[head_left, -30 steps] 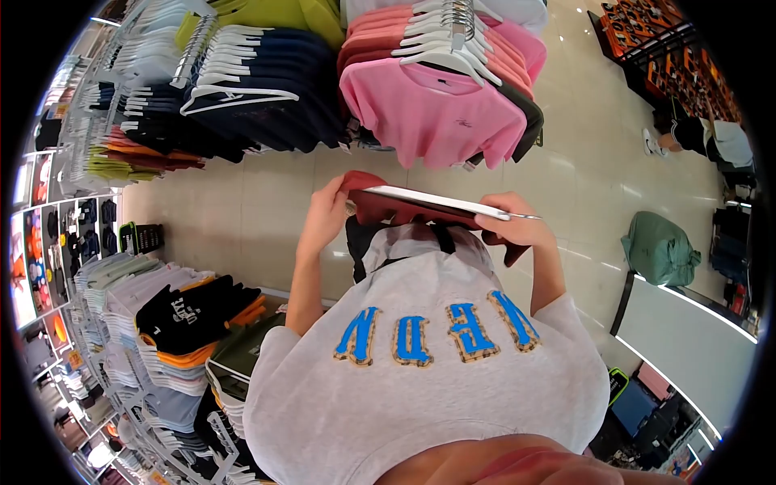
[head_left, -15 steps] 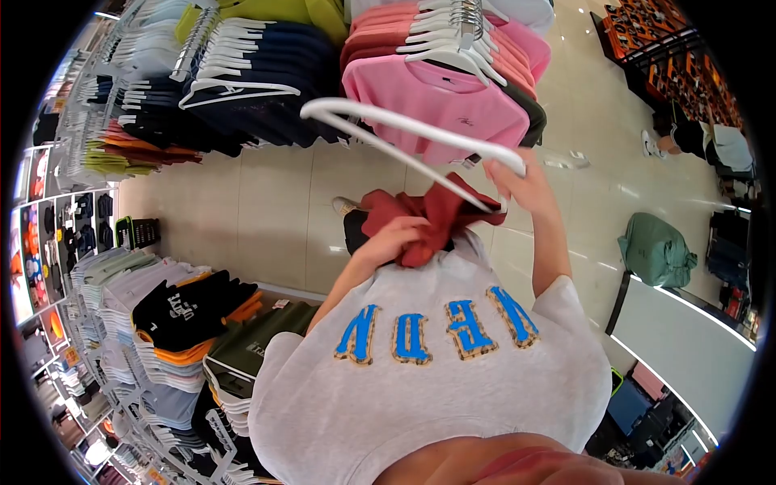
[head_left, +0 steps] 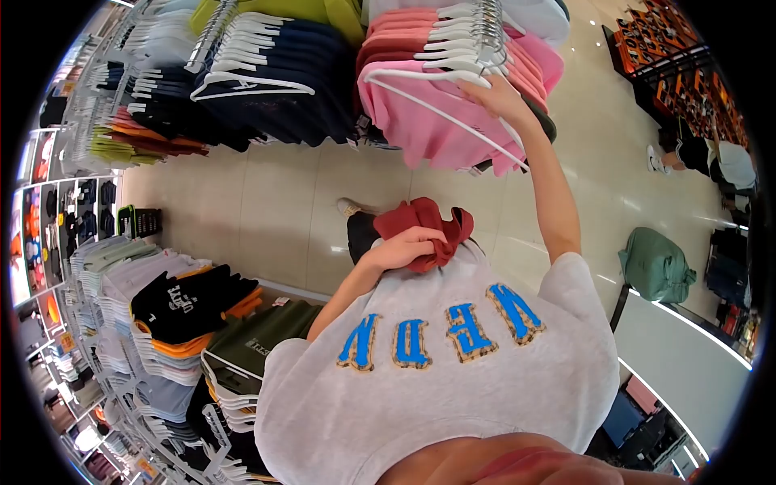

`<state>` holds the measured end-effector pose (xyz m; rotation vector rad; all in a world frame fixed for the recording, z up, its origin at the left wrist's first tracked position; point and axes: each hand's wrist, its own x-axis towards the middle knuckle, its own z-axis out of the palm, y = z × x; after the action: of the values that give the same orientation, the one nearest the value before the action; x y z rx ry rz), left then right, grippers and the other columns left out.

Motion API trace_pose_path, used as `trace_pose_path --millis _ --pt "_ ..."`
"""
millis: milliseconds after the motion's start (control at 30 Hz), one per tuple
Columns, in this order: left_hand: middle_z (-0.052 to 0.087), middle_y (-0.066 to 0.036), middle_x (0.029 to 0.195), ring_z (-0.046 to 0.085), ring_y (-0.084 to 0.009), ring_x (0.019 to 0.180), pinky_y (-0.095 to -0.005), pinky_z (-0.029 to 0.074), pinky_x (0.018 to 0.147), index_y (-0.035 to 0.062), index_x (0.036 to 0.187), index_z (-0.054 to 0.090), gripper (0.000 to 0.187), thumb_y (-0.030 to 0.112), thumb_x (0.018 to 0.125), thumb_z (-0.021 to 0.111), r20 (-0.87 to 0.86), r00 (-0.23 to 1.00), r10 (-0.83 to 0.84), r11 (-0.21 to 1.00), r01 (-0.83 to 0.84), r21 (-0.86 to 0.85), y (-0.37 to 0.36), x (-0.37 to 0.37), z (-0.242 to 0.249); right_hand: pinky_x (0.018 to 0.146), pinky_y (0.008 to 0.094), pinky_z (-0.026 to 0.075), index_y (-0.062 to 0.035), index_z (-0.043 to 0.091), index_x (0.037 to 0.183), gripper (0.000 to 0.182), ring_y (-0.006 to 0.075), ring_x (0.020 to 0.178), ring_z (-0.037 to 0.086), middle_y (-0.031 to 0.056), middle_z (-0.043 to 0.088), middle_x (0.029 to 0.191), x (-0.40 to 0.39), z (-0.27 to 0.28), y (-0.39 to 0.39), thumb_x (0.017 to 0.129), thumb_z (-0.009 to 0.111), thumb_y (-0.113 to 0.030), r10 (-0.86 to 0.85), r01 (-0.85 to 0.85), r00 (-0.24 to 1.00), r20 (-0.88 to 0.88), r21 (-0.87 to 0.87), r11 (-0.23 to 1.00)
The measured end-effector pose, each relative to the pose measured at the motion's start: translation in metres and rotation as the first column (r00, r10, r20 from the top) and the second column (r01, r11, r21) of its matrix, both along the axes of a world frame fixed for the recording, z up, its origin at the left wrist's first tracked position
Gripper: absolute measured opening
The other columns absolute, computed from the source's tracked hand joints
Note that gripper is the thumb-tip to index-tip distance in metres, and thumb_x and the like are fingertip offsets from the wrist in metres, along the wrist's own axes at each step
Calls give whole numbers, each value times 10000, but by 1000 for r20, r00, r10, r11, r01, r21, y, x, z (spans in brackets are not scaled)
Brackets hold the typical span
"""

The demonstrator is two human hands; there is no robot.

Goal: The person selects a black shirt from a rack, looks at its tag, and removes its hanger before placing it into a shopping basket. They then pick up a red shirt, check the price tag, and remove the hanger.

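Note:
My left hand [head_left: 411, 246] is closed round a bunched dark red garment [head_left: 416, 220] in front of my grey shirt. At the rack of pink shirts [head_left: 404, 121], my right hand [head_left: 497, 99] is stretched out and closed on a bare white hanger [head_left: 453, 117]. The hanger lies across the front pink shirt, its hook end near the rack's row of metal hooks [head_left: 489, 36].
Navy shirts [head_left: 307, 73] hang left of the pink ones. Folded-over black [head_left: 190, 303] and olive shirts [head_left: 263, 343] hang at the lower left. A green covered bundle [head_left: 656, 265] sits at the right, below a person in black shorts [head_left: 693, 153].
My right hand has moved up to the rack with the white hanger, away from the red garment. The red garment stays in my left hand and now hangs clear of the hanger.

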<state>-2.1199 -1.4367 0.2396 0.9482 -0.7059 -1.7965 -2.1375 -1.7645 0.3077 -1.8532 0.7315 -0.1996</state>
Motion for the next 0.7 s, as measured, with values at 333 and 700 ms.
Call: trace_pose_path --millis 333,700 --pt "608 -17 864 526 -71 764 -205 419 672 -18 1011 610 187 83 935 472 -81 982 172 984 -174 -24 20 -1 23 906 374 474 -19 625 1121 330 278 1023 618 136 649 1104 -117 10 84 807 708 -77 -200 235 971 131 -371 898" --pt "643 -51 918 605 -112 823 -244 485 748 6 1001 601 153 98 917 512 -213 442 871 466 -881 78 112 121 76 663 344 473 -1 632 1055 257 227 735 621 141 628 815 66 16 226 815 666 -86 848 -842 523 -89 101 530"
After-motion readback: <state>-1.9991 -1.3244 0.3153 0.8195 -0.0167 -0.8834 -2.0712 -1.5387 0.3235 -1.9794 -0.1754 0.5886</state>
